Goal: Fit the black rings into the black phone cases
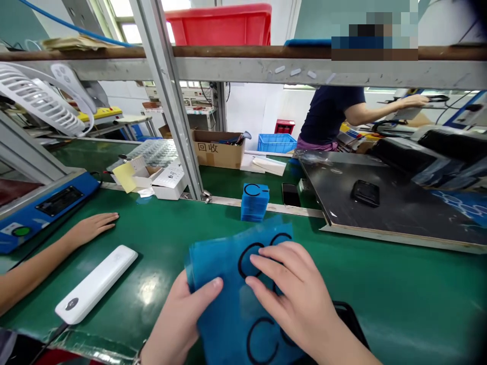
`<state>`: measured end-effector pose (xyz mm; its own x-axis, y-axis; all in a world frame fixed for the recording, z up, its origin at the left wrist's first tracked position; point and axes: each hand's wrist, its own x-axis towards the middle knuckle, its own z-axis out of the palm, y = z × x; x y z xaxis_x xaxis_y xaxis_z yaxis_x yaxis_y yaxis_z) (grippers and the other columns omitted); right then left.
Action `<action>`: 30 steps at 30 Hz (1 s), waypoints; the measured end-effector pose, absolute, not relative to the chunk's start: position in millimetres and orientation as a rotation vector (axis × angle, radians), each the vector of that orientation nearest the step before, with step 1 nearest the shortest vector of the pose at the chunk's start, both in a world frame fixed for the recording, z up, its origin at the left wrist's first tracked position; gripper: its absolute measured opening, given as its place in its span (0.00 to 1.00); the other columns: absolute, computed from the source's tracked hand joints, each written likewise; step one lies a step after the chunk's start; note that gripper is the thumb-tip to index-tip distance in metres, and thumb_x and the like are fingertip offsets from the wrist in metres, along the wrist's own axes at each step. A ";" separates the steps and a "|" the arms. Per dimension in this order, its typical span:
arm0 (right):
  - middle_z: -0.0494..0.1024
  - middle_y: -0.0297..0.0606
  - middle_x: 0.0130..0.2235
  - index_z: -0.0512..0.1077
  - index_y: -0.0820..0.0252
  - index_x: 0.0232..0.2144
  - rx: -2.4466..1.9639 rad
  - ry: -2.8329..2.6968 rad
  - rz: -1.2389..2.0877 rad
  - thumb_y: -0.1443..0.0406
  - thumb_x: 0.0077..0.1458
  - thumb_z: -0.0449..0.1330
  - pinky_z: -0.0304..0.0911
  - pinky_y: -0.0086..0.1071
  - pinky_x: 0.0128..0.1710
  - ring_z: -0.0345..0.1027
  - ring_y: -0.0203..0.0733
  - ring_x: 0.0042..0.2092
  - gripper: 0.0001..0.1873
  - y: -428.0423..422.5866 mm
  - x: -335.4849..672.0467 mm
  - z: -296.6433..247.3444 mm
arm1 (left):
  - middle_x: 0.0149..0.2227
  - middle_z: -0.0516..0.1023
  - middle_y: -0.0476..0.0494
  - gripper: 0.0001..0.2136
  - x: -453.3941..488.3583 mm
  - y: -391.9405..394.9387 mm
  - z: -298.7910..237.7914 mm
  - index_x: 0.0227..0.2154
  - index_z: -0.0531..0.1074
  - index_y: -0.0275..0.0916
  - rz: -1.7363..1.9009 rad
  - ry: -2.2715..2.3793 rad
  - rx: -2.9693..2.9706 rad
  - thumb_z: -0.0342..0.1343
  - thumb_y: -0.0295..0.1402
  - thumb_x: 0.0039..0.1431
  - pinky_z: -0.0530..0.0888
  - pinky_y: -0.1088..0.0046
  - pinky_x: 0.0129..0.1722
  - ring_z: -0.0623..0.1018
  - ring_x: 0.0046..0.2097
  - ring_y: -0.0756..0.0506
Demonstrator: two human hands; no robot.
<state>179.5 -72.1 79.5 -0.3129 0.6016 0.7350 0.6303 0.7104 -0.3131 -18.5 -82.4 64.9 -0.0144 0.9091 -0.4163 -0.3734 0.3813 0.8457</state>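
Item: a stack of blue film sheets (218, 268) printed with black rings, lying over a green workbench (399, 299), directly beneath both hands. Left hand (177, 319): grasping the stack's near edge, thumb (211, 288) lying on top. Right hand (299, 299): fingers (272, 266) spread across the top sheet, resting there, not clenched. Whether the sheets are being parted or squared cannot be told. Nearby: a smaller blue stack (254, 202) just ahead; a white plastic bar (95, 284) to the left, near a co-worker's resting hand (91, 228).
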 end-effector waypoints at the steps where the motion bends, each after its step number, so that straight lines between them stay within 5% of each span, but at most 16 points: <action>1: 0.81 0.42 0.43 0.73 0.53 0.47 -0.952 -1.961 -0.029 0.65 0.60 0.63 0.70 0.47 0.44 0.73 0.50 0.44 0.12 -73.2 176.7 78.1 | 0.44 0.84 0.36 0.29 -14.8 -86.1 66.8 0.43 0.79 0.38 1.121 1.202 0.599 0.75 0.44 0.35 0.81 0.55 0.44 0.81 0.48 0.26; 12: 0.83 0.38 0.40 0.76 0.53 0.41 -0.905 -1.880 0.170 0.69 0.60 0.61 0.72 0.42 0.44 0.77 0.45 0.41 0.08 -77.7 184.5 78.6 | 0.40 0.85 0.38 0.27 5.6 -91.6 74.8 0.41 0.80 0.39 1.144 1.256 0.709 0.73 0.46 0.36 0.81 0.56 0.44 0.81 0.48 0.27; 17: 0.81 0.36 0.31 0.78 0.51 0.31 -1.191 -1.476 0.276 0.65 0.60 0.61 0.73 0.33 0.30 0.76 0.42 0.33 0.07 -78.6 238.3 67.8 | 0.42 0.83 0.37 0.34 -29.5 -52.4 50.8 0.49 0.72 0.37 1.222 1.518 0.724 0.73 0.44 0.36 0.82 0.57 0.39 0.82 0.44 0.30; 20: 0.81 0.38 0.29 0.80 0.52 0.34 -1.435 -1.376 0.415 0.59 0.59 0.62 0.72 0.31 0.25 0.76 0.42 0.28 0.07 -90.9 283.6 47.2 | 0.57 0.75 0.36 0.38 -67.5 -19.9 25.8 0.62 0.62 0.43 1.120 1.728 1.065 0.66 0.45 0.47 0.77 0.52 0.50 0.76 0.55 0.29; 24: 0.84 0.41 0.35 0.81 0.53 0.34 -1.596 -1.511 0.751 0.56 0.58 0.62 0.75 0.35 0.36 0.79 0.48 0.37 0.11 -114.2 316.1 19.0 | 0.69 0.54 0.29 0.42 -82.2 -0.4 2.0 0.69 0.47 0.33 0.821 2.044 1.839 0.58 0.44 0.57 0.55 0.45 0.67 0.55 0.68 0.23; 26: 0.84 0.42 0.39 0.81 0.54 0.36 -1.635 -1.511 0.859 0.55 0.58 0.62 0.75 0.37 0.40 0.79 0.49 0.41 0.12 -122.9 320.5 8.0 | 0.68 0.56 0.28 0.40 -62.7 -10.0 -1.6 0.68 0.48 0.32 0.819 1.964 2.166 0.56 0.45 0.59 0.54 0.45 0.67 0.56 0.68 0.23; 30: 0.84 0.41 0.35 0.76 0.55 0.41 -1.621 -1.257 0.975 0.51 0.56 0.64 0.74 0.37 0.41 0.79 0.48 0.41 0.17 -130.9 325.7 -3.4 | 0.65 0.65 0.36 0.37 11.6 -51.6 -2.8 0.66 0.56 0.47 0.425 1.140 2.544 0.63 0.44 0.55 0.61 0.48 0.64 0.66 0.64 0.29</action>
<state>325.7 -130.9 -3.4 0.1930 0.9779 -0.0802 0.3216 -0.1403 -0.9364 11.6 -51.6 -2.8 0.6371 0.7584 0.1374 0.6633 -0.6302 0.4035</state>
